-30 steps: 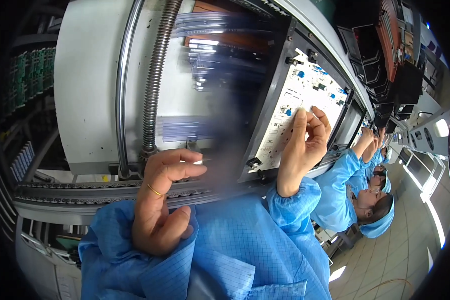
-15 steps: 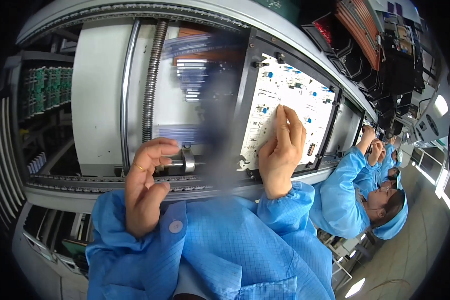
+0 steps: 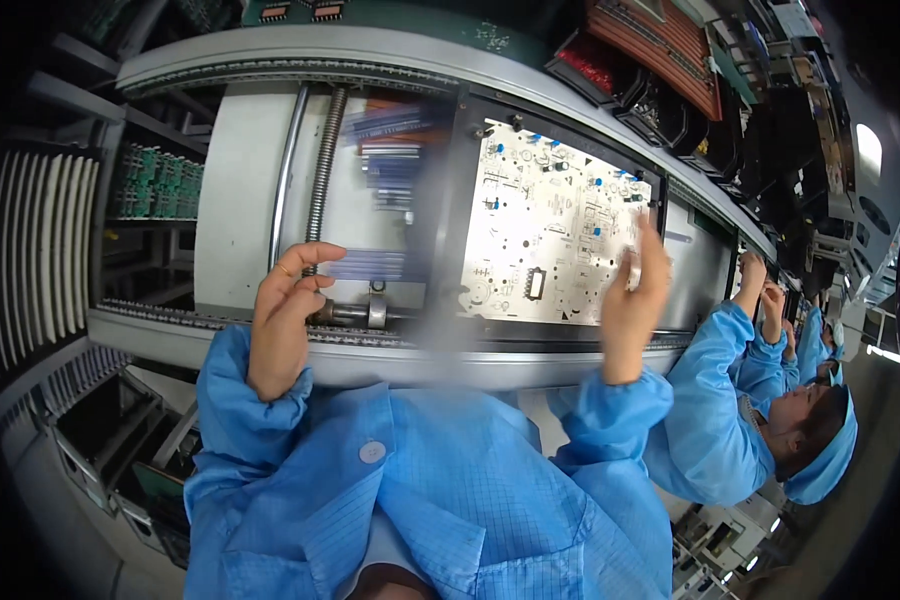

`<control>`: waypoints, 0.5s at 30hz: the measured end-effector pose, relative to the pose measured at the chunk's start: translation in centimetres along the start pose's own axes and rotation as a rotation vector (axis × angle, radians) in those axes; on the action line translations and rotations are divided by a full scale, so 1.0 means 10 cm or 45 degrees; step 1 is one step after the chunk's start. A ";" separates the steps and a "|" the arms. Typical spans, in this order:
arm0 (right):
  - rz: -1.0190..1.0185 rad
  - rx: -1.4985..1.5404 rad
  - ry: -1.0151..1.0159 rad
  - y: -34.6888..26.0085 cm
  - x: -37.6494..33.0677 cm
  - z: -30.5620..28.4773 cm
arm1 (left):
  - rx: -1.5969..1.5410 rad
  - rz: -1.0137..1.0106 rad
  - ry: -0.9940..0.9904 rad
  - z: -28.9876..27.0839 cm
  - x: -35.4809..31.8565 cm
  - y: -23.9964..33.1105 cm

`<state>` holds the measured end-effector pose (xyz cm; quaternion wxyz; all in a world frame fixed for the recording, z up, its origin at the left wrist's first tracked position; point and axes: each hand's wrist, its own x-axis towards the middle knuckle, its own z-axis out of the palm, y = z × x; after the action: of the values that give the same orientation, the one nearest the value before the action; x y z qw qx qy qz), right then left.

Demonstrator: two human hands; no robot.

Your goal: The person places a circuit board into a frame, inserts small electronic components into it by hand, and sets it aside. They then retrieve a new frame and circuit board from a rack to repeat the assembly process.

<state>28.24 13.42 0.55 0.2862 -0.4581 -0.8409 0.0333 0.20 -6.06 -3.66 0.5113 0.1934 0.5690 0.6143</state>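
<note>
— What does the worker in the blue smock have in hand on the line?

— The right hand [image 3: 634, 300] rests on the right edge of a white circuit board [image 3: 550, 240], fingers upright and loosely open against it. The board sits in a dark carrier frame [image 3: 450, 230] on the conveyor rail [image 3: 220, 335].

— And the other hand?

— The left hand [image 3: 282, 320] hovers at the rail's near edge, fingers half curled, holding nothing, apparently beside a metal screw shaft [image 3: 322, 180]; blur hides any contact. To the right, 1 co-worker [image 3: 750, 430] in blue reaches up too.
</note>
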 end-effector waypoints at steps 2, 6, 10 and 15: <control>0.217 -0.511 -0.023 0.64 -0.18 -0.25 | -0.013 0.033 -0.040 0.02 0.02 0.00; 0.627 -0.085 -0.442 0.83 -0.26 -0.31 | 0.320 0.158 0.031 0.05 -0.05 0.29; 0.604 0.020 -0.471 0.78 -0.28 -0.32 | 0.849 0.536 -0.221 0.44 -0.04 0.95; 0.615 0.538 -1.038 0.72 0.24 -0.33 | 1.399 0.917 -0.492 1.29 0.66 1.20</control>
<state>34.35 18.81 2.13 0.0057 -0.5212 -0.7292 0.4434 3.22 8.03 8.44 0.1951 0.7081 0.5969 0.3227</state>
